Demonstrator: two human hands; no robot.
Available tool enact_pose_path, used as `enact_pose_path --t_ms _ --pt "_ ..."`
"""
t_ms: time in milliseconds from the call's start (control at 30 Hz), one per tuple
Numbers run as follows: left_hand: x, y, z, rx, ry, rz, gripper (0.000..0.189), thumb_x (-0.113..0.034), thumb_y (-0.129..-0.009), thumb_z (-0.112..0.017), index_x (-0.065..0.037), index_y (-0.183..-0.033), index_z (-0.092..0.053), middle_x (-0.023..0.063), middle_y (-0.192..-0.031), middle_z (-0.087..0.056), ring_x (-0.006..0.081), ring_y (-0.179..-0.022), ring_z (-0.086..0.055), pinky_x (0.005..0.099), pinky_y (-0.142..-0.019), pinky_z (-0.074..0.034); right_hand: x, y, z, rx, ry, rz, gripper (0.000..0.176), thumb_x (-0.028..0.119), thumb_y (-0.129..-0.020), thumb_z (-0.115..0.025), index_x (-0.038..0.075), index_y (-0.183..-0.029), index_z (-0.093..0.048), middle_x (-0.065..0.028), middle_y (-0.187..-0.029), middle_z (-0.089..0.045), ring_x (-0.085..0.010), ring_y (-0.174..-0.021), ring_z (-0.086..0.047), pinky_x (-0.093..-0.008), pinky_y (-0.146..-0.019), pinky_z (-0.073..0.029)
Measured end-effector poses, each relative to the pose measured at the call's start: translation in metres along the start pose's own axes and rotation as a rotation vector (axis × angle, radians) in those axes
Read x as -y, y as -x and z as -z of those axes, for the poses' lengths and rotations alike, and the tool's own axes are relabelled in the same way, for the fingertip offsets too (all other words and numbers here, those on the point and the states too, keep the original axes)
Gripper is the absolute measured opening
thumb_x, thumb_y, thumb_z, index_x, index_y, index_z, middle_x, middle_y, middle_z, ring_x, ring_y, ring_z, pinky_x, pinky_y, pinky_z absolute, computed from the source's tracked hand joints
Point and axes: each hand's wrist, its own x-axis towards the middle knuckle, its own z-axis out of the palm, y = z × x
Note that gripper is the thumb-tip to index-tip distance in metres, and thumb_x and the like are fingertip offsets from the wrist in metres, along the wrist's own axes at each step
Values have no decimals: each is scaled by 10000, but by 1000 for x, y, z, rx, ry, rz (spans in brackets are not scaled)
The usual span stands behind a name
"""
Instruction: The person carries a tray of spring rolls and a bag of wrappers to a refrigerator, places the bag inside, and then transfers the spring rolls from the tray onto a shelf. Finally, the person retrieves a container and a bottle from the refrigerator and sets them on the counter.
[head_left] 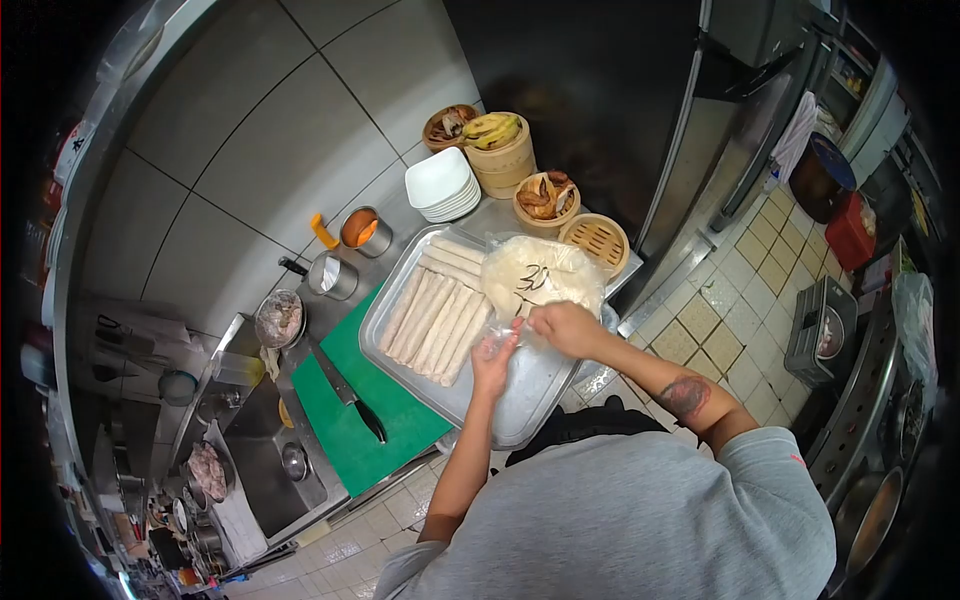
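A clear plastic bag (545,268), marked "30" in black and filled with something pale, lies over the right part of a metal tray (510,405). My left hand (493,362) pinches the bag's near end. Close beside it, my right hand (563,328) is closed in a fist on the gathered plastic; its fingertips are partly hidden. Long pale rolls (432,312) fill the left half of the tray, most in a row side by side, with several laid crosswise at the far end.
On a green cutting board (330,425) left of the tray lies a knife (347,390). Behind stand metal cups (333,277), stacked white dishes (440,185) and bamboo steamers (503,165). A sink (265,470) is at left, a dark fridge (570,90) behind, a stove (850,440) at right.
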Motion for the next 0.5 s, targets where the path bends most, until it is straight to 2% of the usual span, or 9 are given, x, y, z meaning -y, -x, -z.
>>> enact_pose_path --t_ms 133,167,233,267,300,333,400,433,500 --pt "8 -4 -4 106 74 77 214 -86 -830 -673 -19 -1032 -651 59 -939 -655 115 -866 -597 262 -790 -482 18 -25 18 8 255 61 214 226 -841 -530 36 -768 -598 -172 -785 -580 -361 -716 -579 -449 -656 -471" --pt "14 -9 0 212 -31 31 191 -99 -832 -676 -32 -1009 -650 48 -918 -650 110 -859 -596 260 -760 -497 19 -39 17 39 277 143 218 230 -838 -530 36 -766 -600 -173 -792 -575 -356 -734 -577 -451 -666 -469" --pt "10 -20 11 457 -11 158 287 -132 -866 -644 -43 -1136 -606 61 -1024 -654 146 -942 -610 293 -825 -503 -9 -52 -2 64 151 418 151 173 -799 -577 35 -737 -582 -170 -786 -546 -346 -752 -543 -426 -666 -455" --pt "-8 -14 13 496 14 7 324 -136 -872 -639 -48 -1177 -576 64 -1077 -633 141 -953 -595 300 -809 -509 -3 -58 3 203 123 362 78 87 -794 -580 17 -760 -573 -157 -771 -558 -305 -732 -566 -394 -659 -465" --pt "-17 -14 18 536 -42 -20 376 -143 -877 -636 -56 -1229 -536 63 -1115 -614 137 -973 -578 297 -839 -491 -3 -58 1 305 -223 201 109 28 -799 -554 25 -895 -605 -116 -795 -576 -225 -737 -573 -328 -659 -464" --pt "-18 -13 16 513 -15 -99 320 -153 -875 -640 -54 -1174 -585 56 -1118 -613 146 -986 -575 286 -886 -455 -8 -56 -1 350 -416 138 226 18 -817 -524 40 -1027 -604 -71 -852 -599 -145 -748 -566 -272 -640 -458" --pt "-86 13 16 509 76 -258 266 -156 -869 -648 -35 -1105 -635 47 -1087 -627 138 -987 -568 278 -922 -420 -8 -56 -3 516 -583 -136 254 19 -819 -524 26 -1063 -594 -46 -896 -608 -106 -741 -565 -244 -613 -463" --pt "-73 10 22 506 111 -185 252 -168 -872 -645 -31 -1083 -648 47 -1066 -635 134 -972 -566 276 -917 -419 -17 -56 -5 546 -654 -264 243 20 -819 -528 19 -1052 -598 -40 -886 -601 -96 -732 -561 -238 -604 -462" --pt "-40 3 21 556 189 -18 236 -191 -877 -638 -23 -1039 -673 45 -1024 -649 126 -943 -562 272 -907 -418 -32 -57 -3 662 -540 -148 257 30 -812 -544 24 -1063 -598 -35 -966 -609 -106 -806 -574 -241 -663 -473"
